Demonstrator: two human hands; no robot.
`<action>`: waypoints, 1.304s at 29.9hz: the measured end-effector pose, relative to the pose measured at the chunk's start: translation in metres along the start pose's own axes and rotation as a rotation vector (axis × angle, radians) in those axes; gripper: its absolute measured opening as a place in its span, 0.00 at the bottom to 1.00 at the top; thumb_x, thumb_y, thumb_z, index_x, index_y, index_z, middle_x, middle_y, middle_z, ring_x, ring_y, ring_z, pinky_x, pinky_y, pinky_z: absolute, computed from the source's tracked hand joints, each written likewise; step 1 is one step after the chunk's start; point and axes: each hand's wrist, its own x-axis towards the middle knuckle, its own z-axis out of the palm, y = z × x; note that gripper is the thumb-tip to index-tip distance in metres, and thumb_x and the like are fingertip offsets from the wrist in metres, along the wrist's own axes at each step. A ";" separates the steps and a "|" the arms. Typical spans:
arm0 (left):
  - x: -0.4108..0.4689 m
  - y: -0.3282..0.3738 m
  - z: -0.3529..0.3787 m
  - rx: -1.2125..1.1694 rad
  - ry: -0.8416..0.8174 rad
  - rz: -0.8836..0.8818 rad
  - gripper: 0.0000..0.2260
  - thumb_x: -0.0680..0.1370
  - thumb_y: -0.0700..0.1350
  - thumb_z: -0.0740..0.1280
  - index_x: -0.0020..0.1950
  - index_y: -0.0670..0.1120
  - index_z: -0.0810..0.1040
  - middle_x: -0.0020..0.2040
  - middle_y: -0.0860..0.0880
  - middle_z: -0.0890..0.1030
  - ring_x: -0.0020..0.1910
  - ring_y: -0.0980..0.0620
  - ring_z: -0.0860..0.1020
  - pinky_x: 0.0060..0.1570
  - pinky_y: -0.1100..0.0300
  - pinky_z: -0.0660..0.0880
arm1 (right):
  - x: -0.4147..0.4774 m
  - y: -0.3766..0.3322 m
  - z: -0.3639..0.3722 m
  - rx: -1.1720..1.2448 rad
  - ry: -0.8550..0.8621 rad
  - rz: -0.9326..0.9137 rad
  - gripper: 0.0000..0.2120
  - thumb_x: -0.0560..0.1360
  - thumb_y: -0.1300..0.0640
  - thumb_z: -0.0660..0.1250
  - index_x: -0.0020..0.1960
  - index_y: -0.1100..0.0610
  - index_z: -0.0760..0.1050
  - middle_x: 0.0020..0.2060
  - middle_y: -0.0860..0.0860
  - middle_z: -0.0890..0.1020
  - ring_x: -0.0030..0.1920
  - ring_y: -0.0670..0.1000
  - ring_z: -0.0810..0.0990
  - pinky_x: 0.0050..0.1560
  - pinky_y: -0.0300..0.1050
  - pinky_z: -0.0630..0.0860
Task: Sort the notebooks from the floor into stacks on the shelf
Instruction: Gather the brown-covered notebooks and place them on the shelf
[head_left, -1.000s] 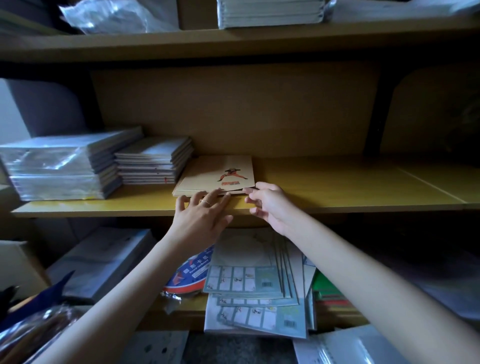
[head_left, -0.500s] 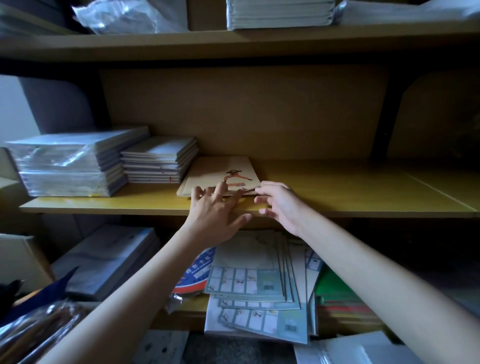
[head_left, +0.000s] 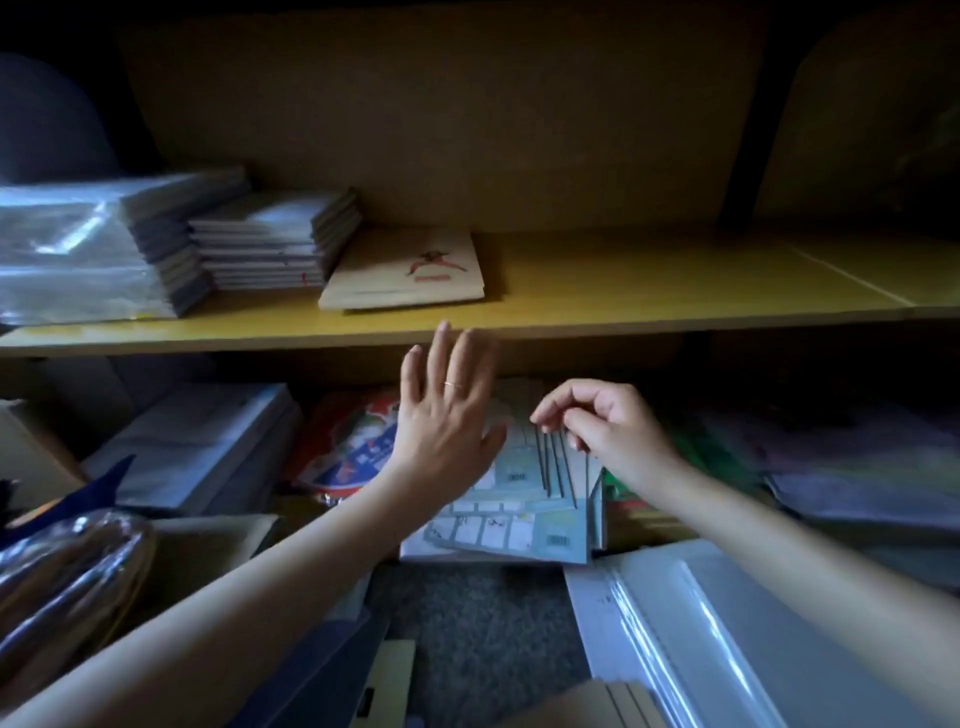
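i see the left hand (head_left: 441, 415) raised in front of the yellow wooden shelf (head_left: 649, 280), just below its front edge. its fingers are straight and close together, the thumb set apart, the back of the hand toward me; it grips nothing. a thin ring sits on one finger.

the right hand (head_left: 608, 431) is lower and to the right, fingers curled, fingertips at the upper edges of the fanned pale green notebooks (head_left: 519, 525). i cannot tell whether they pinch an edge or only touch it.

the fanned notebooks lie overlapping under the shelf, at the edge of the grey carpet floor (head_left: 478, 623).

on the shelf, a tan notebook with a red figure on its cover (head_left: 410, 270) lies flat, set back from the front edge. just to its left is a stack of grey-covered notebooks (head_left: 275, 244), and beside that a taller stack wrapped in clear plastic (head_left: 88, 249).

below, a round red and blue printed packet (head_left: 353, 447) lies partly behind the left hand. a glossy plastic-wrapped white pack (head_left: 727, 649) lies at lower right.
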 end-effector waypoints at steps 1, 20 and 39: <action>-0.015 0.015 0.006 -0.003 -0.027 0.088 0.33 0.69 0.58 0.67 0.69 0.44 0.69 0.69 0.38 0.69 0.71 0.37 0.64 0.66 0.40 0.58 | -0.016 0.014 -0.005 -0.024 -0.014 0.036 0.19 0.72 0.74 0.57 0.37 0.55 0.79 0.32 0.49 0.80 0.27 0.42 0.71 0.29 0.31 0.66; -0.252 0.121 0.059 -0.359 -1.025 0.036 0.51 0.65 0.51 0.75 0.76 0.43 0.43 0.76 0.43 0.52 0.73 0.44 0.57 0.70 0.52 0.55 | -0.236 0.119 0.000 -0.735 -0.554 0.610 0.19 0.76 0.55 0.62 0.66 0.53 0.71 0.61 0.48 0.78 0.61 0.48 0.75 0.59 0.41 0.72; -0.226 0.117 0.079 -0.827 -0.752 -0.088 0.08 0.76 0.51 0.59 0.42 0.49 0.68 0.44 0.51 0.71 0.47 0.52 0.74 0.46 0.55 0.61 | -0.237 0.118 0.002 -0.615 -0.567 0.839 0.32 0.74 0.51 0.66 0.73 0.51 0.55 0.64 0.52 0.75 0.38 0.49 0.83 0.42 0.47 0.80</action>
